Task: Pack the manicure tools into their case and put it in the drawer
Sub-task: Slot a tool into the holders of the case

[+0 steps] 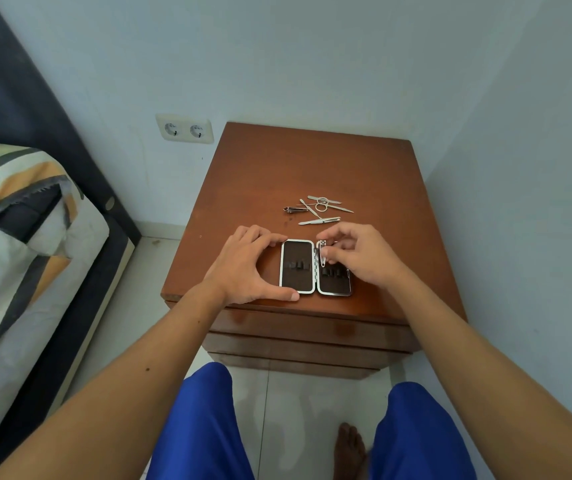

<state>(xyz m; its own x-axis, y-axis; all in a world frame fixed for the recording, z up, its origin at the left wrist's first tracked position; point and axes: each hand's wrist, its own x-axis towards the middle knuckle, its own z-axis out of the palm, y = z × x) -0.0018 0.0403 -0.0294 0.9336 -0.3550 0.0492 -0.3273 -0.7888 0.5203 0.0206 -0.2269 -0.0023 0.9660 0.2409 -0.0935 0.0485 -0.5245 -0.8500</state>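
Observation:
The manicure case point(297, 266) lies open flat on the brown nightstand point(312, 168), near its front edge, with dark lining and elastic loops in both halves. My left hand point(246, 268) grips the case's left half by its edges. My right hand point(360, 258) pinches a silver nail clipper point(322, 254) over the top of the right half, beside the hinge. Behind the case lies a loose pile of tools: a small clipper point(293, 210), scissors point(324, 203), tweezers point(319, 221) and thin metal picks.
Shut drawer fronts point(308, 327) stack under the nightstand top. A bed with a striped cover point(18, 237) stands to the left. A double wall socket point(184, 129) sits on the wall behind. My knees in blue shorts and a bare foot are below.

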